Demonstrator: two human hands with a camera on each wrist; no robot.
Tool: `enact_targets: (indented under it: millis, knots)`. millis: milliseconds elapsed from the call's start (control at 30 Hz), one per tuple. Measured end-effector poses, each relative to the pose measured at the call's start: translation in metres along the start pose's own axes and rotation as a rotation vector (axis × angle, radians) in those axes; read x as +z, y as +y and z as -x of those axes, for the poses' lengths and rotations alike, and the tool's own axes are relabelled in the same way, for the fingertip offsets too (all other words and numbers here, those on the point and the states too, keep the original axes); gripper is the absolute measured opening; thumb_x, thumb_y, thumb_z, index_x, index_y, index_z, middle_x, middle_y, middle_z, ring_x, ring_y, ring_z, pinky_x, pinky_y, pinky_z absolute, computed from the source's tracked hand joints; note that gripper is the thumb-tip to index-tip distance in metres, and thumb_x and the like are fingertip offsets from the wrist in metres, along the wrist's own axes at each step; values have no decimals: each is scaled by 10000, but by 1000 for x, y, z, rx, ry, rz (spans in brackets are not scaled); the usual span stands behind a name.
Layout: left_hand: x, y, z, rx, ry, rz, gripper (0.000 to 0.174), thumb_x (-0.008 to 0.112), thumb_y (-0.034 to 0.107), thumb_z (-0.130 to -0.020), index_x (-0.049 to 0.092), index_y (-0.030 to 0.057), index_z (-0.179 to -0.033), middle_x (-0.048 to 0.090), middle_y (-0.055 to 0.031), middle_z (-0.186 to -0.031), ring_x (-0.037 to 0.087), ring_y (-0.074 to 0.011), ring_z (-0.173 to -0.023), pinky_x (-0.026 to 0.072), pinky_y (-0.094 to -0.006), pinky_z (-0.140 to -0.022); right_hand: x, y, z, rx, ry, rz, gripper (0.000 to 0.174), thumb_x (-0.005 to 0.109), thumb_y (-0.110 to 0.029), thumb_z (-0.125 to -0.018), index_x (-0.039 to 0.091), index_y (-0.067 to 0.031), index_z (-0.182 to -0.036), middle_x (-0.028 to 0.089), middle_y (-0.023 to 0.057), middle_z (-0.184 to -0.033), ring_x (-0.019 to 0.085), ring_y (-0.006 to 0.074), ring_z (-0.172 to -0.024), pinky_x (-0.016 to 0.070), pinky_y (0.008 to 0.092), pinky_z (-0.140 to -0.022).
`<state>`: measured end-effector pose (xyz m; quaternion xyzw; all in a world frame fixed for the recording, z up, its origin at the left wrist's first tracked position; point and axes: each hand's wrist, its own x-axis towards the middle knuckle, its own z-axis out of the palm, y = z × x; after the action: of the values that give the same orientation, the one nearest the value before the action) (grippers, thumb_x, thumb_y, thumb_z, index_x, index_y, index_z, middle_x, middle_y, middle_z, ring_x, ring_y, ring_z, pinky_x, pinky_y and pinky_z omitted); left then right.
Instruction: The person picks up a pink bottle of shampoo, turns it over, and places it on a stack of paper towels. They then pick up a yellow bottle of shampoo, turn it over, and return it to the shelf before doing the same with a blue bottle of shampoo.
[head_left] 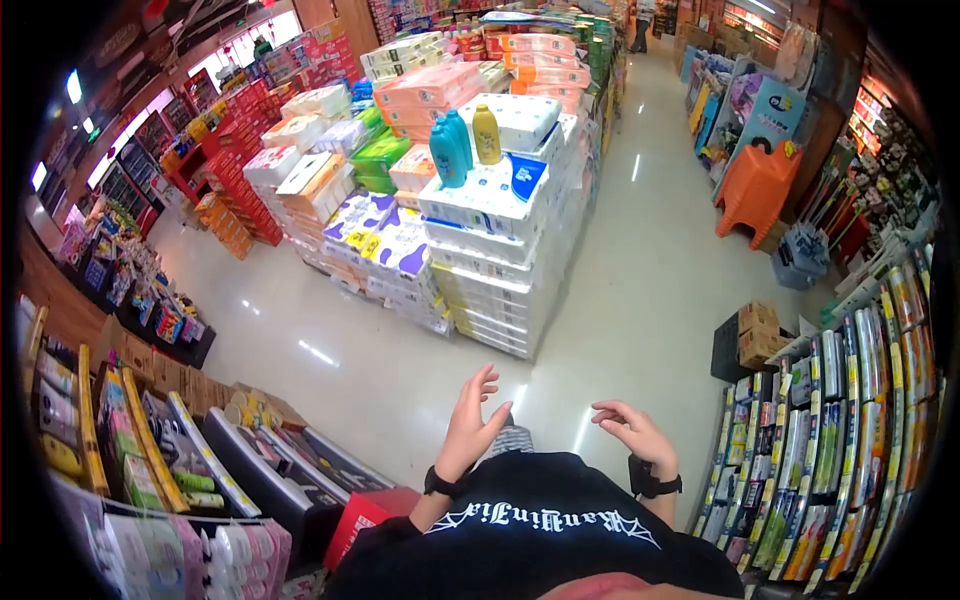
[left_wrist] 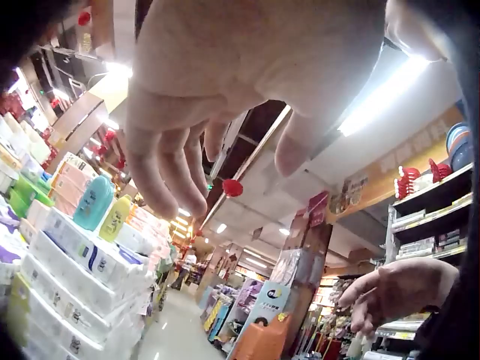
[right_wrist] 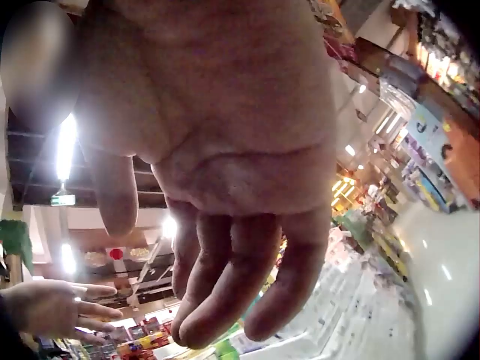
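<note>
My left hand (head_left: 466,428) is held up in front of my body in the head view, palm inward, its fingers loosely bent around nothing. To its right, my right hand (head_left: 638,436) is also raised and holds nothing, its fingers relaxed. Close up in the right wrist view, the palm (right_wrist: 225,127) and hanging fingers show no object between them. Ahead of both hands stands a tall stack of wrapped tissue packs (head_left: 490,287). Blue bottles (head_left: 446,155) and a yellow bottle (head_left: 487,135) stand on top of it, well beyond the fingers.
Shelves of packaged goods (head_left: 830,430) line the right side, with cardboard boxes (head_left: 760,335) at their far end. An orange stool (head_left: 757,190) stands farther along the aisle floor (head_left: 625,215). At the left are low shelves (head_left: 255,455) and a red box (head_left: 365,520).
</note>
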<state>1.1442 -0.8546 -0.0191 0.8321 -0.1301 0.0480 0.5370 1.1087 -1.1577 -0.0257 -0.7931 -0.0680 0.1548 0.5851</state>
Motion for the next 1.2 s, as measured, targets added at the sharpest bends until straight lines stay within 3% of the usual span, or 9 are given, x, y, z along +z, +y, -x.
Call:
enact_targets:
  millis: [133,300,467,700,1000,1200]
  knots:
    - [-20,-8,-73,54,21,20,671,683,159,-878,357,48,-1454,553,-172,-1268,593,-281,-1084,477,-402,-935,-17,-40,-59,-46,30,25,360,575,-199,-958,558,-29,-1276,672,120,-1083,624,201,-1016,484,344,-905]
    - [-47,-27,-149,151,23,-3,646,685,145,-876,384,54,-1440,561,-167,-1262,594,-278,-1071,476,-385,-933,-29,-51,-135,-55,58,80,359,571,-200,-962,557,-38,-1282,673,107,-1092,619,194,-1028,477,342,-905]
    - [-63,-48,-193,96,-43,-42,607,672,133,-874,414,50,-1417,554,-163,-1274,581,-271,-1105,464,-385,-948,-24,-49,-186,-63,-66,-127,383,570,-215,-970,539,-52,-1315,674,83,-1110,601,172,-1029,459,324,-919]
    - [-67,-73,-236,-12,-38,-27,590,678,152,-871,438,59,-1403,550,-163,-1259,584,-283,-1098,465,-388,-947,-40,-42,-260,-35,-90,-73,366,581,-190,-962,557,-39,-1294,681,82,-1091,609,171,-981,474,326,-899]
    - [-44,-91,-343,-17,109,-92,575,677,161,-877,446,39,-1388,556,-161,-1244,584,-289,-1084,467,-390,-930,-115,-50,-391,-77,-257,-114,353,570,-180,-965,560,-35,-1286,682,97,-1102,616,170,-995,470,314,-893]
    - [-18,-92,-416,-48,171,-90,571,681,169,-876,452,48,-1384,554,-161,-1250,582,-273,-1096,464,-377,-938,-187,-63,-469,-148,-209,-66,360,571,-196,-970,557,-40,-1294,674,81,-1099,596,155,-1022,451,306,-913]
